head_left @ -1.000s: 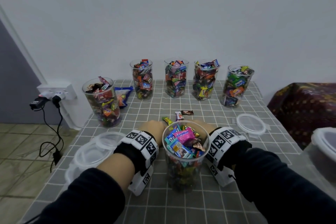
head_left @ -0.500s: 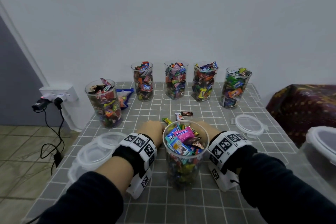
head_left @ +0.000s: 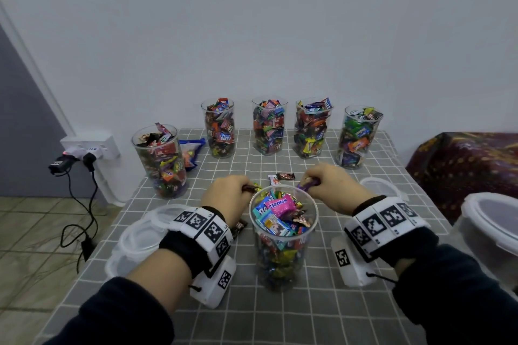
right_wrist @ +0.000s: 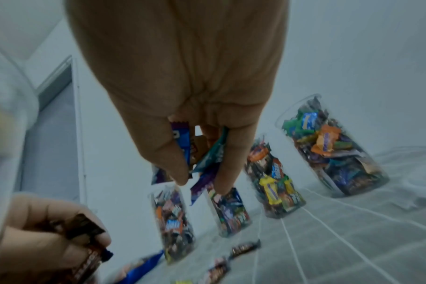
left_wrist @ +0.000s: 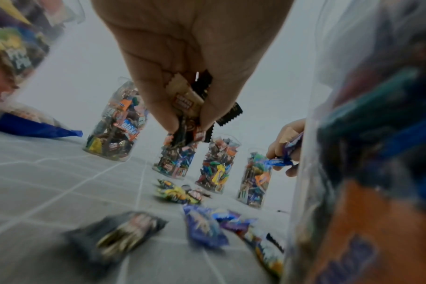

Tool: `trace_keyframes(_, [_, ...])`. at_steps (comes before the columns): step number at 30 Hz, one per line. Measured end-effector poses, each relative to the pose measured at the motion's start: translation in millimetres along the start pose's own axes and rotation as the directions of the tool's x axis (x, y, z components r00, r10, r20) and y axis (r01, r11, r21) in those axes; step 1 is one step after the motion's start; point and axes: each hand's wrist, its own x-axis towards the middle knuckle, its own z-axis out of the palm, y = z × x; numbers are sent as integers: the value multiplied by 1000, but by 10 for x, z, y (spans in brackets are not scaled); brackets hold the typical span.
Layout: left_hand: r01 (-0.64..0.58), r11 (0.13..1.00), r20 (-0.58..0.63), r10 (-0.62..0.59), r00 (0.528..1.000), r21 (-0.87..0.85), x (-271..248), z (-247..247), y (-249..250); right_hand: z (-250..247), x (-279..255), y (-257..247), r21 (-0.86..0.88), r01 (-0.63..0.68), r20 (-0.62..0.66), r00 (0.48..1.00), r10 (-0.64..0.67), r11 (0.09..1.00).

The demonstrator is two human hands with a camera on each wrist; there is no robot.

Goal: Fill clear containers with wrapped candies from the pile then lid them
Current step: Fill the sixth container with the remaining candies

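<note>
A tall clear container [head_left: 283, 235] heaped with wrapped candies stands in front of me on the checked table. My left hand [head_left: 228, 193] hovers at its left rim and grips several dark and tan wrapped candies [left_wrist: 187, 107]. My right hand [head_left: 330, 187] hovers at its right rim, holding several purple, blue and teal candies [right_wrist: 200, 153]. A few loose candies [head_left: 281, 177] lie on the cloth just behind the container, with more [left_wrist: 200, 224] beside its base.
Five filled containers without lids stand behind: one at the left [head_left: 161, 161] and a back row [head_left: 269, 129]. Clear lids lie stacked at the left [head_left: 140, 235], with one at the right [head_left: 378, 189]. A large lidded tub [head_left: 493, 221] sits at the right edge. A blue bag [head_left: 190, 152] lies behind.
Both hands have risen from the cloth behind the container to its rim, each now holding candies picked from the loose ones there.
</note>
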Motion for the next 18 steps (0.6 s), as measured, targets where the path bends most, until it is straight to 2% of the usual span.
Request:
trace_keyframes(5, [-37,989,-117,21,993,-142,-43,-195,63,-295,-181,-167,103,87,-142,987,-72,991])
trace_keyframes(9, [-78,978,-150,49,988,-192,-104,-297,104,-400,-340,-333,147,219,-208,960,-187,964])
trace_keyframes(13, [-79,978,-146,51,988,-192,-157,-314,104,-364,-519,-514,161,321,-188,939,-290,933])
trace_keyframes(18, [-80,974,-149,49,988,-210,-219,-322,130,-281,-667,-622,105,373,-118,925,-361,922])
